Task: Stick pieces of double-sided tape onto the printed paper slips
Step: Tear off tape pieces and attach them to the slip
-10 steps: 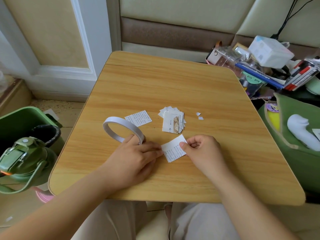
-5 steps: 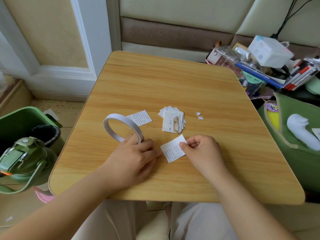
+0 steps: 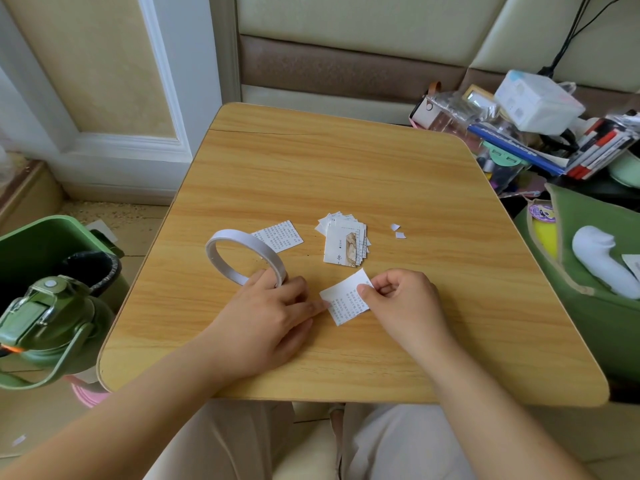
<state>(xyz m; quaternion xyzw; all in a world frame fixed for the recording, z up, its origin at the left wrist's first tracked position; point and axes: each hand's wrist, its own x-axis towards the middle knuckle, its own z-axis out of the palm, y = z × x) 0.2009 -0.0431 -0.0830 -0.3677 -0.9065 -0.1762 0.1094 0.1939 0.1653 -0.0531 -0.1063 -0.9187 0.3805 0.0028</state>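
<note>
Head view, the only one we have: both hands work near the front of the wooden table (image 3: 346, 161). Our right hand (image 3: 405, 303) has its fingers curled, thumb and forefinger pinching the right edge of a printed slip (image 3: 346, 297), which lies on the table tilted with one corner pointing away. Our left hand (image 3: 266, 317) lies knuckles-up with loosely bent fingers, fingertips touching the slip's left edge; its far side also touches the tape roll (image 3: 242, 259). Whether it pinches a tape end we cannot tell (the fingertips hide whatever is under them).

We judge that the right hand holds the slip steady so the left can press tape along the edge, and that the roll stands on its rim just beside the left hand so more tape can be drawn without reaching.

Farther off lie a loose slip (image 3: 280, 235), partly behind the roll, a fanned stack of slips (image 3: 344, 240) and two tiny paper scraps (image 3: 398, 231) to the right.

For room: the far half of the table is bare wood and open for moving. The near edge lies close under both wrists. Off the left edge sit a green bin (image 3: 41, 244) and a green bottle (image 3: 45, 323); a clutter of boxes (image 3: 536, 109) crowds the far right corner.
</note>
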